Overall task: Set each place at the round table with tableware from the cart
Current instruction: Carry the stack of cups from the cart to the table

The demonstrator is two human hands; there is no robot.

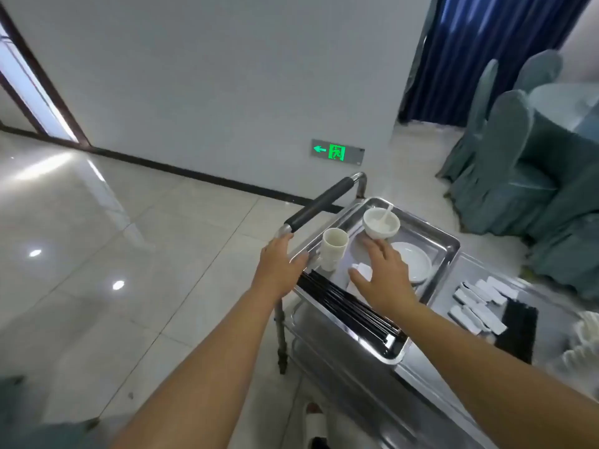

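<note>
Cart (421, 393) at lower right carries the steel tray (452, 244), far from the round table (564, 102) at upper right; left hand (280, 264) rests open-fingered on its rim; right hand (385, 277) hovers spread, holding nothing, and could topple the cup (334, 249) or spooned bowl (381, 223).

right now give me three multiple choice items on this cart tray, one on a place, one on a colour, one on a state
1. Where does the spoon sit?
A. in the bowl
B. in the cup
C. on the floor

2. What colour are the chopsticks along the tray edge?
A. white
B. dark
C. green

3. How is the right hand?
A. gripping the cup
B. fist on the cart handle
C. fingers spread above the tray

Answers:
1 A, its handle sticks out of the bowl.
2 B, they look black.
3 C, the fingers are straight and hold nothing.
</note>
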